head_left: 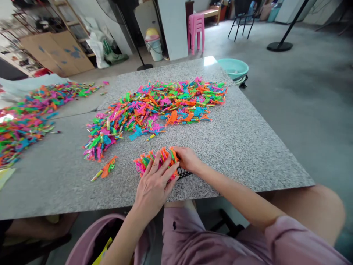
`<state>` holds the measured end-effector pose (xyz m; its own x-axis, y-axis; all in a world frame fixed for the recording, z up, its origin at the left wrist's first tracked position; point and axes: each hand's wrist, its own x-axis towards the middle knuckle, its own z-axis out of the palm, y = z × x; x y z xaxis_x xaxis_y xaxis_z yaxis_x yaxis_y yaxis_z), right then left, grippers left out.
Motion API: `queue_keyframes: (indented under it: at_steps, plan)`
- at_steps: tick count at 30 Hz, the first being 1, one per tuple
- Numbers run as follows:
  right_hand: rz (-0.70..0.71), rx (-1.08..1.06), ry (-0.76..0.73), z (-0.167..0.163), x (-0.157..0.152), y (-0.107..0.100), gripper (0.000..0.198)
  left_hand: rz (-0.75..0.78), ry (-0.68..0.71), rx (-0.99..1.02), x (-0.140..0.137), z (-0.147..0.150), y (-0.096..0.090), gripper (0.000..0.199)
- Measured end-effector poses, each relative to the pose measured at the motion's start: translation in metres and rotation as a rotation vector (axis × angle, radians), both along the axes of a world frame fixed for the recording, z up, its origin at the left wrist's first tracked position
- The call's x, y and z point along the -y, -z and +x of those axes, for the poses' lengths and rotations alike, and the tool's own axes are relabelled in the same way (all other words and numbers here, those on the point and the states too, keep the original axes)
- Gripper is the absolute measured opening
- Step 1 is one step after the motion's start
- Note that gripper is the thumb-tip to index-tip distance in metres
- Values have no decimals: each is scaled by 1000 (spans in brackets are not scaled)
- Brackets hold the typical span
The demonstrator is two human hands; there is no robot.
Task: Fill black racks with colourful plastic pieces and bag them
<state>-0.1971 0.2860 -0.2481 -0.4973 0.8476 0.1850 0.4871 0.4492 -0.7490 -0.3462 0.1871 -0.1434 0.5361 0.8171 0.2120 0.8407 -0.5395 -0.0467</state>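
Observation:
Near the front edge of the table, a row of bright plastic toy guns (pixel 143 161) stands packed close together in a black grid rack (pixel 184 172). My left hand (pixel 156 180) lies over the row with its fingers spread, pressing on the tops and hiding many of them. At the row's right end, my right hand (pixel 188 159) is closed, its fingertips against the last orange toy gun and partly hidden. Left of the rack, an orange and green toy gun with a yellowish tip (pixel 106 170) lies alone.
A long heap of toy guns (pixel 154 103) spreads behind the rack. Another heap (pixel 30 110) covers the table's left side. Below the front edge stands a pink bin (pixel 91 239). A turquoise basin (pixel 233 68) sits beyond the far right edge of the granite table (pixel 242 147).

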Motion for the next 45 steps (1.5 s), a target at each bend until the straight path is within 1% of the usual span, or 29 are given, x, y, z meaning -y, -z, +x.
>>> queue_keyframes:
  at_steps: [3,7,10,12,14,15,17,18,19,20,21,23,24,25,26,28,30,32,35,39,40,42,45]
  plan:
    - [-47,10,-26,2,-8,-2,14,5,-1,7,0,-1,1,37]
    - [-89,16,-17,6,-14,3,7,-1,6,6,0,-4,2,38]
    - [-28,77,-11,2,-7,-1,11,-5,15,10,0,-4,2,39]
    - [21,124,-20,-4,-1,-8,13,3,11,3,-1,-2,1,42]
    - [36,171,-25,-9,1,-16,14,25,4,-19,-1,1,0,44]
    - [25,195,-42,-10,-2,-18,15,39,-2,-32,-2,2,-1,43]
    - [13,208,-161,-5,-15,-19,12,70,-8,-48,-3,4,-1,41]
    - [25,195,-221,2,-27,-18,16,81,-11,-52,-4,4,-1,40]
    - [51,181,-238,11,-40,-16,26,89,-15,-53,-4,4,0,40]
    - [87,176,-190,22,-55,-14,34,92,-19,-54,-5,3,0,41]
    - [126,186,-76,34,-70,-12,41,93,-21,-52,-5,3,2,42]
    - [181,287,235,58,-92,-8,44,94,-28,-40,-5,2,4,42]
    - [199,364,335,68,-98,-5,44,94,-32,-30,-5,1,5,42]
    - [216,443,378,77,-99,-3,44,94,-38,-19,-5,1,6,41]
    - [234,510,371,85,-97,0,43,96,-44,-7,-5,1,8,41]
    - [254,588,314,98,-85,6,40,107,-58,17,-5,1,11,40]
    - [233,603,305,107,-70,10,36,126,-67,36,-6,2,13,39]
    - [193,597,339,113,-61,11,32,140,-68,45,-8,3,14,38]
    - [163,576,363,106,-63,6,25,148,-67,39,-8,6,13,36]
    - [136,564,353,80,-75,-7,20,136,-77,-7,-4,8,5,36]
    - [119,519,365,76,-76,-11,22,129,-73,-19,-2,7,3,37]
    - [50,354,419,75,-70,-15,24,118,-50,-43,0,6,-1,41]
    - [-105,124,466,86,-42,-13,13,100,20,-60,-1,4,-4,44]
